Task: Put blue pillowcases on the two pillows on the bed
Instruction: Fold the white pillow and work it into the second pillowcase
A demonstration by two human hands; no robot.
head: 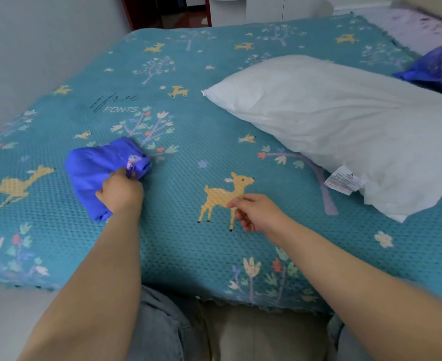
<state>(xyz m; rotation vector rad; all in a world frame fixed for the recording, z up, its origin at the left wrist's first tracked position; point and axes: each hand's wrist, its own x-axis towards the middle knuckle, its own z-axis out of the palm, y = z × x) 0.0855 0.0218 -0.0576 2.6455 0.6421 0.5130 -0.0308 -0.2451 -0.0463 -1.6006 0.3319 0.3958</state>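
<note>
The far-right pillow in a blue cover [438, 67] is cut off by the frame edge, so only 1 corner and part of its patterned face show; whether it is fully cased cannot be told. The print on the white pillow's care label [343, 181] is too small to read; the pillow's near-right end runs out of frame. The left hand's [122, 190] fingertips are hidden in the fabric, though the hand plainly pinches the right edge of the folded blue pillowcase [95, 173] where a small lilac patch shows; the rest of the fold lies flat on the teal deer-print bedspread [183, 142], at the near-left of the bed. The folded pillowcase's long axis runs from near-right to far-left, slanted against the bed's near edge.

The bare white pillow [342, 126] lies on the right half of the bed, well apart from the pillowcase; its long axis runs from a far-left corner toward the near right, the label at its near edge. The right hand [253, 212] hovers over a printed deer between the 2, thumb and forefinger close together, other fingers loosely curled, holding nothing; blue jeans [157, 329] show at the bottom.
</note>
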